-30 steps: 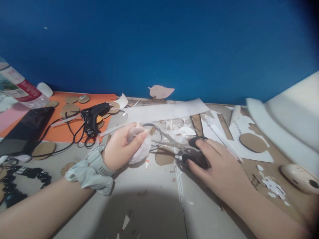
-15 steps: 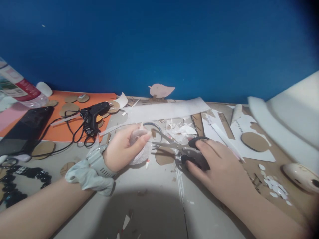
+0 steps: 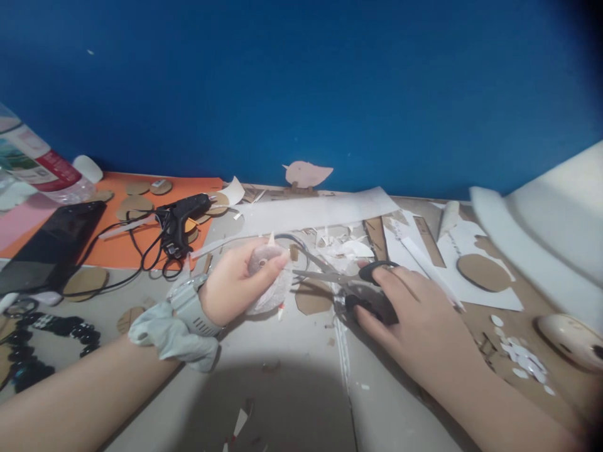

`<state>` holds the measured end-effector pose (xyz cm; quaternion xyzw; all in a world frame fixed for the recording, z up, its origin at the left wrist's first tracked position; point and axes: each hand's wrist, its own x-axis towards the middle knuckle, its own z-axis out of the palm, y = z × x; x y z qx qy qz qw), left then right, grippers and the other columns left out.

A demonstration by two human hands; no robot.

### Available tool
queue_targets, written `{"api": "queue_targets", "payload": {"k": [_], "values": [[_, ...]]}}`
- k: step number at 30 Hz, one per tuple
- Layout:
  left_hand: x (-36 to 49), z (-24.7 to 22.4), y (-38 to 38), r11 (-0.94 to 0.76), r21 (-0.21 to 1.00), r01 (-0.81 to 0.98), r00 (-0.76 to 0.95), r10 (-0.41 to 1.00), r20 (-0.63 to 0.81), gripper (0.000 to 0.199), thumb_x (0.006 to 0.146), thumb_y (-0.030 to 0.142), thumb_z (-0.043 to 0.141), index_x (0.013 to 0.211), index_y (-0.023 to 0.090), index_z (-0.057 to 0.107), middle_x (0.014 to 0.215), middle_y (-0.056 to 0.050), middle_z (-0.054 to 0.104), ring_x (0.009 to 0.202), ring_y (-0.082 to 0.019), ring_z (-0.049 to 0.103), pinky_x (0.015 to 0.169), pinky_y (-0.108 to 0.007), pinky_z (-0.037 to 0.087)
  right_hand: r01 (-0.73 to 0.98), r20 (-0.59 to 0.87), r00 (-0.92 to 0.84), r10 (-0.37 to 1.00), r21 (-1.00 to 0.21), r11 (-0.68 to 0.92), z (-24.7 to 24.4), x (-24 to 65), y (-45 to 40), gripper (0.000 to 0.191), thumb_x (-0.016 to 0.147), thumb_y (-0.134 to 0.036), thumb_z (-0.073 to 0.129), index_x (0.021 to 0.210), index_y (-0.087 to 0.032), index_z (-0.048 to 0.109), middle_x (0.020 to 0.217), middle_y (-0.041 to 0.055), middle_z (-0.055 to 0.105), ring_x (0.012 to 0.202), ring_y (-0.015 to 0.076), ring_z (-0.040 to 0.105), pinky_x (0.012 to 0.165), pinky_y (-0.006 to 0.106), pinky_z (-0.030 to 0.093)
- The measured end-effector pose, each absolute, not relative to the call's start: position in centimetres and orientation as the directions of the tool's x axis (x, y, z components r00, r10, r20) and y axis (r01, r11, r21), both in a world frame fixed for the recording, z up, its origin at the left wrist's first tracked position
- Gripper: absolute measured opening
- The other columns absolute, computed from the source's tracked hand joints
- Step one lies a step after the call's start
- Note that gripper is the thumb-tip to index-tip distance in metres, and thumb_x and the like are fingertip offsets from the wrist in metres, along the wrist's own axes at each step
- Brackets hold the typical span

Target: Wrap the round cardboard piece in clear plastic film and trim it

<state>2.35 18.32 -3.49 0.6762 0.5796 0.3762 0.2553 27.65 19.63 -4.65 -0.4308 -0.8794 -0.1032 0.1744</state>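
Note:
My left hand (image 3: 240, 279) grips a round, whitish, glittery piece (image 3: 271, 292), with the thumb lying across its face. A small pointed tip sticks up at the top of this piece. My right hand (image 3: 409, 307) has its fingers through the black handles of a pair of scissors (image 3: 330, 276). The blades are parted and point left, with their tips close to the right edge of the round piece. Below the blades a brown cardboard piece (image 3: 315, 298) lies on the table.
A black glue gun (image 3: 181, 220) with a looped cord rests on orange paper (image 3: 117, 235). A bottle (image 3: 42, 163), dark phone-like slab (image 3: 51, 238) and black beads (image 3: 21, 358) are left. Cardboard disc (image 3: 485, 272) and white bits (image 3: 522, 358) lie right. Pink bird cutout (image 3: 308, 174) stands behind.
The whole view has shifted slightly, so everything appears a little further right. The lower scissor blade's tip now shows just right of the round piece. Both hands keep their holds.

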Motion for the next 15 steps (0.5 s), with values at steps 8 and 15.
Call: {"api": "queue_targets", "payload": {"k": [8,15], "values": [[2.41,-3.32,18.39,-0.163,0.863,0.478,0.042,0.986,0.163,0.019,0.082,0.036,0.057,0.087,0.020,0.065,0.082,-0.002,0.070,0.075,-0.017,0.063,0.073,-0.028,0.050,0.790,0.398,-0.575,0.714,0.045,0.611,-4.69,27.68,19.68,0.028,0.080,-0.034,0.053,0.103,-0.019,0.048,0.090,0.0079,0.058,0.081,0.0276,0.056,0.068,0.038,0.043],[2.45,-3.20,18.45,-0.186,0.850,0.493,0.051,0.981,0.186,0.017,0.082,0.033,0.055,0.083,0.018,0.063,0.077,-0.001,0.068,0.073,-0.016,0.062,0.072,-0.026,0.049,0.789,0.407,-0.579,0.706,0.061,0.612,-4.70,27.65,19.61,0.029,0.080,-0.034,0.053,0.104,-0.018,0.048,0.093,0.0092,0.058,0.082,0.0279,0.056,0.069,0.038,0.043]]}}
